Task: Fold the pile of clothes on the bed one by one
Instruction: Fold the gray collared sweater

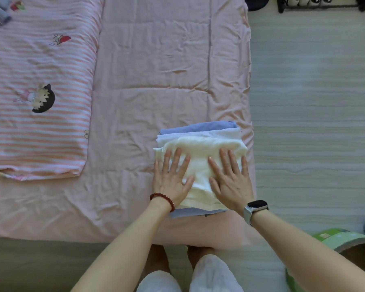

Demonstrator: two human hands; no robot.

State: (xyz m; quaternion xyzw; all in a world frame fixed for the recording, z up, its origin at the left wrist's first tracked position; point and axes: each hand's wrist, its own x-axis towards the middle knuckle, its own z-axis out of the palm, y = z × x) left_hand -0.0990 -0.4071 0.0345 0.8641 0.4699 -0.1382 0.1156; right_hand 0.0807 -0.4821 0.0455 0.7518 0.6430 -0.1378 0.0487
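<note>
Folded clothes (198, 131) sit stacked near the right edge of the pink bed sheet (156, 70), a cream garment (200, 165) on top of pale lilac and blue layers. From the head view I see my left hand (170, 182), with a red bead bracelet (163, 200) at the wrist, and my right hand (230, 182), with a smartwatch (256, 208), both lying flat with fingers spread, palms pressing on the cream garment. Well to the left lies a pink striped quilt (38, 91).

Head-worn camera looks steeply down, close above the bed (156, 81) edge.
</note>
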